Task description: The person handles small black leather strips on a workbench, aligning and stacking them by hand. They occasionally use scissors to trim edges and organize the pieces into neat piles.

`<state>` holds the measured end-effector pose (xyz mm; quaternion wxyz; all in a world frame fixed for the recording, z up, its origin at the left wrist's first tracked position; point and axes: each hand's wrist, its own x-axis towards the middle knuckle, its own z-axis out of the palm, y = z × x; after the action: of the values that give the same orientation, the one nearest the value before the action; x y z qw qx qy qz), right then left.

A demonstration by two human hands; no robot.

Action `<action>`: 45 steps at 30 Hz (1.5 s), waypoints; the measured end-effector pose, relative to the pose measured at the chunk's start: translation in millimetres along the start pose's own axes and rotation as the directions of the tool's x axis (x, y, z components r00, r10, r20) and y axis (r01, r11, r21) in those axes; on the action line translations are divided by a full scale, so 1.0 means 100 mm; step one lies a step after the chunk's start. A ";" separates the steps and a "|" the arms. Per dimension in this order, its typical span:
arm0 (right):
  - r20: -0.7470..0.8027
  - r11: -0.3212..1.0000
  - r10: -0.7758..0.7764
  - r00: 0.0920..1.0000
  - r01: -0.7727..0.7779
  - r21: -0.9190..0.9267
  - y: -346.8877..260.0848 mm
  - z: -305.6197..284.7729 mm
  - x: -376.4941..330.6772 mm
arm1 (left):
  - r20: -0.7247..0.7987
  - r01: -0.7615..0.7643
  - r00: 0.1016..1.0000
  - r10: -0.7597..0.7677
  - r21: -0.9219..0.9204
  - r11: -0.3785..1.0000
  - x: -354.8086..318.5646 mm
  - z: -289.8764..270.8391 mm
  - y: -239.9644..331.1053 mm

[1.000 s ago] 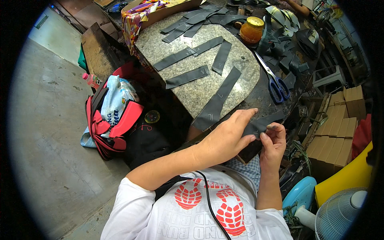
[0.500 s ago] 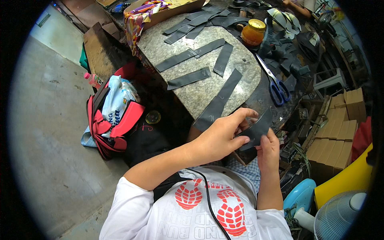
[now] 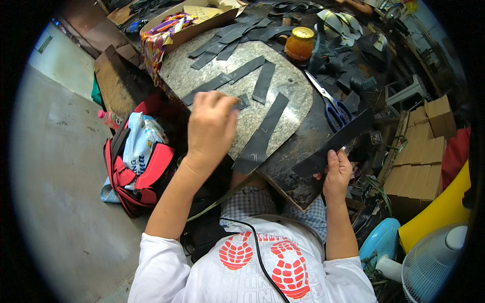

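Black strip (image 3: 334, 142) pinched in my right hand (image 3: 337, 174), over the dark workbench (image 3: 290, 179)

At far left, a pink-capped bottle (image 3: 108, 118) stands beside a red and black bag (image 3: 118, 171) with a light-blue packet (image 3: 137, 141) in its top. Next comes an open cardboard box (image 3: 202, 30) at the far end of a speckled stone slab (image 3: 298, 103).

My left hand (image 3: 212, 121) is over the slab's left side, fingers bent and close together, at one end of a short strip (image 3: 243, 103). My hand hides most of that piece, so I cannot tell whether my fingertips grip it. Just beyond, two overlapping strips (image 3: 222, 81) form one slanting line, and past them lies a loose pile of strips (image 3: 232, 38). To the right, a narrow strip (image 3: 263, 83) points toward me, near a longer strip (image 3: 262, 134) that is wider at my end and carries light marks.

An amber jar (image 3: 299, 46) with a yellow lid stands near the slab's far right side. Blue-handled scissors (image 3: 329, 101) lie beside the slab, blades pointing away from me.

My right thumb presses on the near face of the held piece, with fingers behind it. It slants up to the right, just beside the scissor handles; I cannot tell whether its lower end touches the bench.

Farther right are stacked brown cartons (image 3: 417, 166) and a white fan (image 3: 434, 262).
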<state>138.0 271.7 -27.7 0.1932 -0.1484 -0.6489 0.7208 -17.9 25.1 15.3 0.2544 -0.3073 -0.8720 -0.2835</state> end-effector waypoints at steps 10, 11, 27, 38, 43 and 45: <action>-0.126 0.988 -0.111 0.986 0.095 -0.125 0.09 0.01 -0.03 | 0.008 -0.120 0.992 0.123 -0.135 0.984 -0.05 0.41 0.11; -0.118 0.987 -0.097 0.988 0.081 -0.139 0.08 0.01 -0.02 | 0.020 -0.122 0.992 0.126 -0.135 0.983 -0.05 0.40 0.09; -0.055 0.988 0.028 0.998 -0.036 -0.148 -0.03 0.05 -0.03 | 0.106 -0.072 0.991 0.078 -0.055 0.996 0.00 0.38 0.12; 0.027 0.984 -0.035 0.999 0.039 -0.173 0.01 0.03 0.01 | 0.169 -0.037 0.985 0.044 -0.048 0.998 0.04 0.38 0.12; -0.032 0.992 -0.025 0.999 0.021 -0.122 0.08 0.04 -0.02 | 0.173 -0.037 0.984 0.043 -0.039 0.999 0.02 0.38 0.12; -0.031 0.980 -0.025 0.999 0.019 -0.200 0.12 0.02 -0.03 | 0.182 -0.033 0.983 0.038 -0.034 0.999 0.02 0.37 0.13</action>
<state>138.8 267.5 -39.7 0.1963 -0.1720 -0.7161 0.6473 -20.5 58.5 -5.8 0.1736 -0.3515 -0.8816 -0.2628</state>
